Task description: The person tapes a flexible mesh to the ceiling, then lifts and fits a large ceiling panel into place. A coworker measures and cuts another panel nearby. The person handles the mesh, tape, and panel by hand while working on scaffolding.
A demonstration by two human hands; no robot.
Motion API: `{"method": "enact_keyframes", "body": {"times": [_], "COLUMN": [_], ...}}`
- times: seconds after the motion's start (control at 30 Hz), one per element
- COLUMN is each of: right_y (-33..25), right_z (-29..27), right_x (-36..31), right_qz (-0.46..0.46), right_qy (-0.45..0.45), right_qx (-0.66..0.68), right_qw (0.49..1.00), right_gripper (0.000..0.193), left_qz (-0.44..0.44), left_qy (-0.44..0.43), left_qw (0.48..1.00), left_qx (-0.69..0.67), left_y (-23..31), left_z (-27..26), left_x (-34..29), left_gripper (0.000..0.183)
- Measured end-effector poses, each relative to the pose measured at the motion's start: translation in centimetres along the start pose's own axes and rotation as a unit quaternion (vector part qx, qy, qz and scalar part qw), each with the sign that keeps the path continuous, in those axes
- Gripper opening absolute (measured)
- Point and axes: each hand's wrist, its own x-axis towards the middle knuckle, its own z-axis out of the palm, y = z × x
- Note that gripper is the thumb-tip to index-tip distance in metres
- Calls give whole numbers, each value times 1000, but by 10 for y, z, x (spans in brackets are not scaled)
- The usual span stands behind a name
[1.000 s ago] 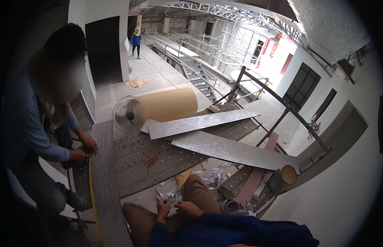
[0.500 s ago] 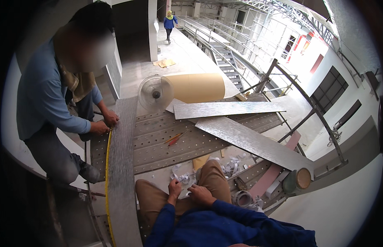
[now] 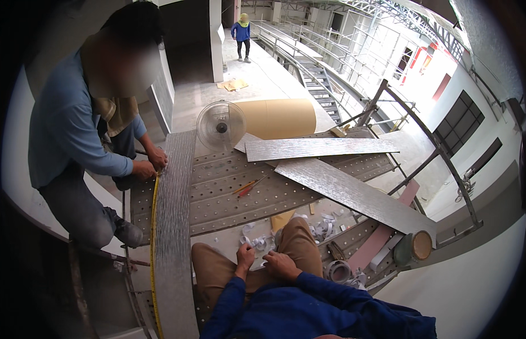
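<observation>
Head view. We see the left hand and the right hand near each other but apart, over the brown trousers. The fingers of both are bent; we cannot tell whether either hand is closed on anything. Curled white strips lie just beyond the left hand, and we make out more of them beyond the right hand. Rightward of the right hand we find a ring-shaped roll and, farther out, a green can. Beyond both hands stretches a perforated metal platform, bearing a red-handled tool; two overlapping grey planks lie beyond and to the right of the right hand. Left of the left hand we note another grey plank, where a co-worker's hands hold a yellow measuring tape along its outer edge.
</observation>
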Motion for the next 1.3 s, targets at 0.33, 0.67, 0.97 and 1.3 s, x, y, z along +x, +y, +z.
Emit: {"method": "enact_keyframes", "body": {"times": [0.33, 0.67, 0.97, 1.3], "right_y": [0, -1, -1, -2], "right_z": [-1, 1, 1, 0], "right_x": [1, 2, 0, -1], "right_qz": [0, -17, -14, -13], "right_qy": [-7, 4, 12, 10], "right_qx": [-10, -17, -15, -17], "right_qw": [1000, 1000, 1000, 1000], "right_gripper": [26, 26, 25, 26], "left_qz": [-46, -23, -23, -22], "left_qy": [-23, -38, -28, -40], "left_qw": [995, 996, 997, 998], "left_qx": [-89, -79, -70, -43], "left_y": [21, 17, 30, 27], "left_z": [-4, -3, -7, -8], "left_x": [-10, -9, -12, -11], "left_gripper": [11, 10, 13, 13]}}
